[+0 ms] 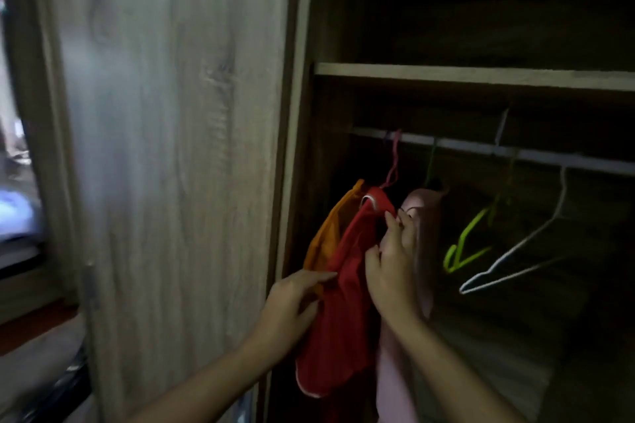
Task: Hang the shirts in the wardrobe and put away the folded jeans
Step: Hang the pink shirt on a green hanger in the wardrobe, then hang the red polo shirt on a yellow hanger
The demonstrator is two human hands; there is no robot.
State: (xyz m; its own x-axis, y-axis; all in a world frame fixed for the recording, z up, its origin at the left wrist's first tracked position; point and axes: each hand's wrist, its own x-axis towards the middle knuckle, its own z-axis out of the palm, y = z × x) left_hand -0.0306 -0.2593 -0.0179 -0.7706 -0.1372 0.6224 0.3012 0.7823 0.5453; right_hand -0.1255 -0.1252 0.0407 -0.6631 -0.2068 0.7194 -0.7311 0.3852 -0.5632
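Observation:
A red shirt hangs from a pink hanger on the wardrobe rail. An orange shirt hangs just left of it and a pale pink shirt just right. My right hand pinches the red shirt's shoulder near the collar. My left hand reaches in from below, its straight fingers touching the red shirt's left edge by the orange one. No jeans are in view.
An empty green hanger and an empty white hanger hang further right on the rail. A shelf runs above the rail. The open wardrobe door fills the left side. A bed edge shows at far left.

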